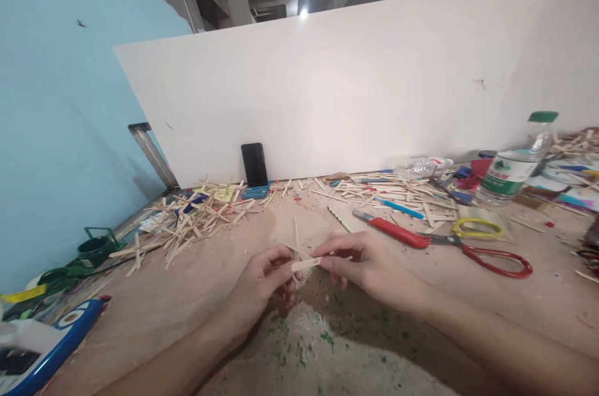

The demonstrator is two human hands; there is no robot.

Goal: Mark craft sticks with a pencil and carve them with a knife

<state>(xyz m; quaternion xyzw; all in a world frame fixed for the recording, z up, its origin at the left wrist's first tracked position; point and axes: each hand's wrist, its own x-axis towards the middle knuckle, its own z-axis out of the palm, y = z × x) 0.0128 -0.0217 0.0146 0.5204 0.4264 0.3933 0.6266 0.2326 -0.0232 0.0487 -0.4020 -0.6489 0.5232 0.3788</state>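
Between my two hands, above the table, is a small assembly of crossed wooden craft sticks (306, 264). One stick (296, 235) points away from me, and others lie across it. My left hand (271, 274) pinches the left end of the assembly between thumb and fingers. On the right end, my right hand (350, 259) grips it the same way, thumb on the near side. Fingers hide part of the joints. Just beyond my right hand lie a patterned pencil-like stick (339, 220) and a red utility knife (397, 231).
Scissors (468, 245) with red and yellow handles lie right of the knife. Loose craft sticks (191, 221) are heaped left and along the white partition (327, 90). A phone (254, 164) leans there. At right stands a water bottle (515, 165); a blue pen (400, 207) lies nearer.
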